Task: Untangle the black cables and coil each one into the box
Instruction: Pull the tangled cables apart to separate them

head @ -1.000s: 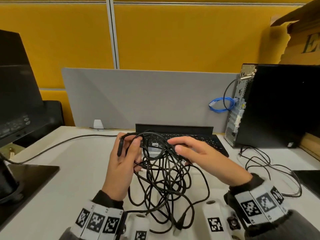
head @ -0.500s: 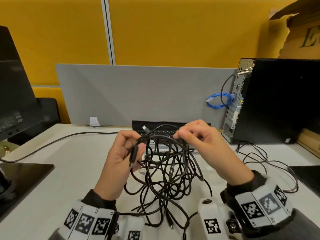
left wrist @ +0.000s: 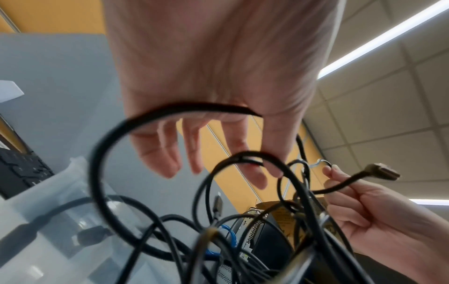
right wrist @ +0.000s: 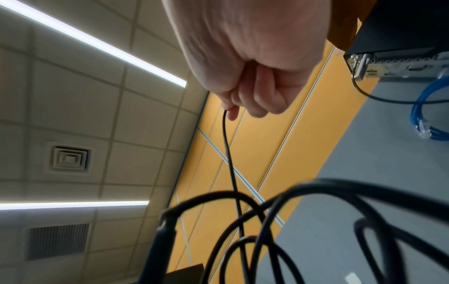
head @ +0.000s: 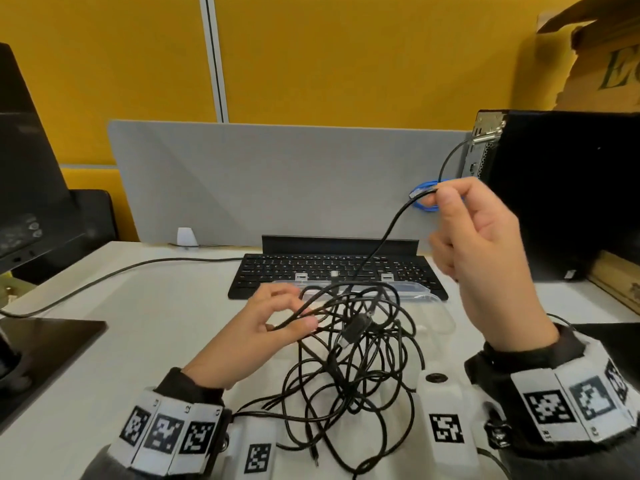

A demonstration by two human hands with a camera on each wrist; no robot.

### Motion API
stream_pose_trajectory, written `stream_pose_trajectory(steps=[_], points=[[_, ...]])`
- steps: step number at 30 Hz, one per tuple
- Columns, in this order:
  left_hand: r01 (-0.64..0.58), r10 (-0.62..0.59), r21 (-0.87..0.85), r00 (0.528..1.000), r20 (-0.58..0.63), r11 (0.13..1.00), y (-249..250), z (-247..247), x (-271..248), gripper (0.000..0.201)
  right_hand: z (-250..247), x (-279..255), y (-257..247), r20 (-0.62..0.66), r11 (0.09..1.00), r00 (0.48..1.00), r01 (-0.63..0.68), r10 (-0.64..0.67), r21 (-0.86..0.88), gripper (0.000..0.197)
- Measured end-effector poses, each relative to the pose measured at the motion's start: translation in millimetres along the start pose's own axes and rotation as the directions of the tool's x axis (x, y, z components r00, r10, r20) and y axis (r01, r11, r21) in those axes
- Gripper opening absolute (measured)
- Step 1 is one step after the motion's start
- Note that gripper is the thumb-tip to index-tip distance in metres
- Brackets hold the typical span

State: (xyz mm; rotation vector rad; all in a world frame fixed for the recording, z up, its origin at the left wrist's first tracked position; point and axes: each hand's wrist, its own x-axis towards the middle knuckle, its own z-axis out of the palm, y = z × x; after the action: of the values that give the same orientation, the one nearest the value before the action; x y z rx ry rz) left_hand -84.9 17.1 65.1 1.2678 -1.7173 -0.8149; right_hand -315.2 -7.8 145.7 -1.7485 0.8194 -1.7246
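Observation:
A tangle of black cables (head: 353, 362) hangs loosely over the white desk between my wrists. My left hand (head: 298, 311) pinches a few of its loops between thumb and fingers at the tangle's upper left; the left wrist view shows the same left hand (left wrist: 255, 165) with a loop under the thumb. My right hand (head: 441, 196) is raised high at the right and pinches the end of one black cable (head: 384, 237), which runs taut down into the tangle. That right hand (right wrist: 228, 110) is curled tight on the thin cable. A clear plastic box (head: 434, 322) lies behind the tangle.
A black keyboard (head: 311, 268) lies behind the box, against a grey divider (head: 277, 181). A black PC tower (head: 568, 192) with a blue cable (head: 424, 204) stands at the right. A monitor (head: 24, 174) and its base (head: 45, 341) are at the left, with a cable (head: 121, 271) across the desk.
My right hand has risen up and to the right, drawing one cable end out of the tangle. My left hand has sunk toward the desk with the loops.

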Motion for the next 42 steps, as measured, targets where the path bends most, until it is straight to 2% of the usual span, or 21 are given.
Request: stream_pose_trajectory(steps=[4,7,9,12,14,16,22,24,26,28,30,32,34,37,39,42], points=[[0.035,-0.024,-0.135,0.996,0.081,0.99,8.7,5.4,-0.8,0.025,-13.7,6.7,4.7,-0.11,0.993,0.992,0.045,-0.057,-0.108,0.023],[0.06,-0.034,-0.268,0.994,0.101,0.961,16.3,12.4,-3.3,0.034,-14.7,7.3,9.9,0.011,0.945,0.994,0.109,-0.111,-0.307,0.019],[0.054,-0.028,-0.345,0.997,0.078,0.937,20.4,16.6,-4.8,0.026,-10.8,6.1,13.0,0.098,0.923,0.991,0.12,-0.09,-0.367,0.015],[0.042,-0.029,-0.378,0.999,0.041,0.925,21.1,21.6,-5.1,0.015,-7.6,5.0,16.0,0.146,0.903,0.988,0.111,-0.055,-0.415,0.013],[0.025,-0.023,-0.37,1.0,0.009,0.929,20.9,26.1,-4.8,0.017,-6.3,4.1,16.8,0.171,0.904,0.984,0.111,-0.043,-0.414,0.012],[0.014,-0.023,-0.386,1.0,-0.018,0.923,20.0,28.6,-4.3,0.01,-3.9,1.8,14.7,0.215,0.912,0.976,0.122,-0.038,-0.391,0.013],[0.06,-0.066,-0.433,0.998,0.001,0.9,13.6,27.5,-2.3,0.012,-1.5,-1.7,7.0,0.303,0.92,0.953,0.124,-0.006,-0.371,0.013],[0.071,-0.078,-0.47,0.997,0.005,0.88,12.8,27.3,-0.5,0.015,-1.5,-3.2,5.3,0.366,0.922,0.93,0.106,0.041,-0.373,0.016],[0.083,-0.098,-0.525,0.995,-0.001,0.847,12.1,26.5,1.2,0.021,-0.8,-4.7,6.2,0.425,0.949,0.897,0.024,0.118,-0.314,0.023],[0.086,-0.119,-0.596,0.993,-0.015,0.799,11.9,24.0,2.8,0.02,-2.2,-5.0,10.2,0.473,0.97,0.851,-0.155,0.227,-0.188,0.03],[0.079,-0.125,-0.648,0.992,-0.026,0.758,11.1,21.2,3.4,0.026,-7.1,-4.7,15.2,0.478,0.929,0.809,-0.368,0.342,-0.041,0.031],[0.073,-0.13,-0.672,0.991,-0.035,0.737,11.4,19.2,3.7,0.025,-13.9,-6.0,18.2,0.445,0.885,0.785,-0.465,0.432,-0.04,0.026],[0.06,-0.129,-0.695,0.99,-0.048,0.717,10.4,18.7,4.2,0.017,-18.9,-11.1,19.7,0.433,0.856,0.74,-0.464,0.515,-0.227,0.018],[0.03,-0.121,-0.73,0.99,-0.073,0.683,11.3,19.8,4.4,0.022,-18.8,-19.6,20.4,0.469,0.772,0.641,-0.335,0.607,-0.54,0.02],[-0.003,-0.094,-0.738,0.991,-0.09,0.675,14.4,19.6,3.4,0.025,-15.8,-21.2,19.7,0.487,0.747,0.618,-0.267,0.617,-0.608,0.023],[-0.058,-0.071,-0.751,0.988,-0.138,0.658,17.4,16.6,2.1,0.019,-12.3,-19.1,18.4,0.492,0.76,0.608,-0.321,0.623,-0.565,0.02]])
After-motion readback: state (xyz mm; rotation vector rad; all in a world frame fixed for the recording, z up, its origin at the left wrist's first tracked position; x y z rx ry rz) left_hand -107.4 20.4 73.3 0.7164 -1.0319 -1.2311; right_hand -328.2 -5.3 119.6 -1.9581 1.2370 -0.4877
